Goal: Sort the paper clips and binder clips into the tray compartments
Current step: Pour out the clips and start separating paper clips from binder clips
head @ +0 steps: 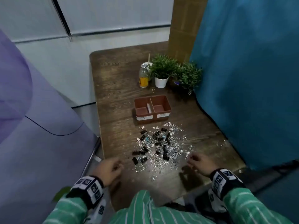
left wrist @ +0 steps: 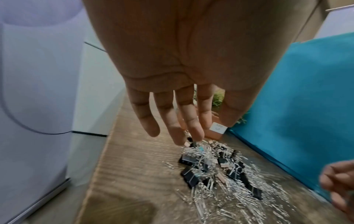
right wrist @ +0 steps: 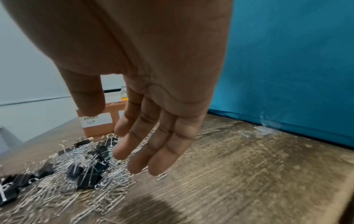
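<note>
While both hands (head: 108, 170) (head: 200, 164) hover slack and empty, tray (head: 166, 109) labels blur unreadably.

We are seeing wooden counter (head: 116, 97). Glass bottle (head: 143, 76) with yellow label standing at far end, just beside white-potted plant (head: 161, 71); second plant (head: 189, 75) sitting right of it. Blue curtain (head: 246, 70) hanging along right edge.
</note>
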